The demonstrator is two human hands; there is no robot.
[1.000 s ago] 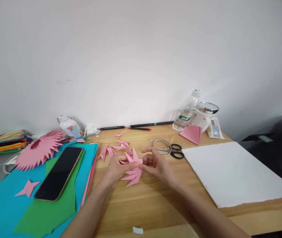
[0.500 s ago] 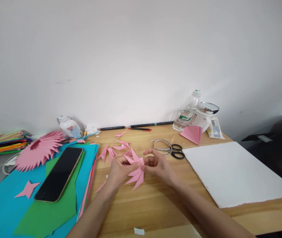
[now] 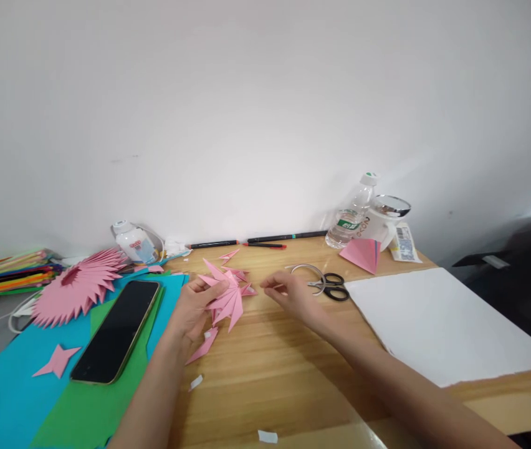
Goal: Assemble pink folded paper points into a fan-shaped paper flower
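My left hand grips a pink fan of pointed folded paper pieces between thumb and fingers. Just right of the fan is my right hand, apart from it, with thumb and fingertips drawn close together; whether anything tiny is between them I cannot make out. Loose pink folded pieces lie behind and under the fan, partly hidden by it. One such piece with a white patch rests below it, near a small white strip. Scissors and a ring-shaped tape roll lie beyond my right hand.
At left are a pink pleated paper ring, a pink four-pointed star and a phone on coloured sheets. A white board lies right. Pens, a water bottle and a mug stand along the wall.
My left hand has moved left and slightly up with the pink fan. My right hand has let go of the fan and is apart from it. The white strip below has come into view.
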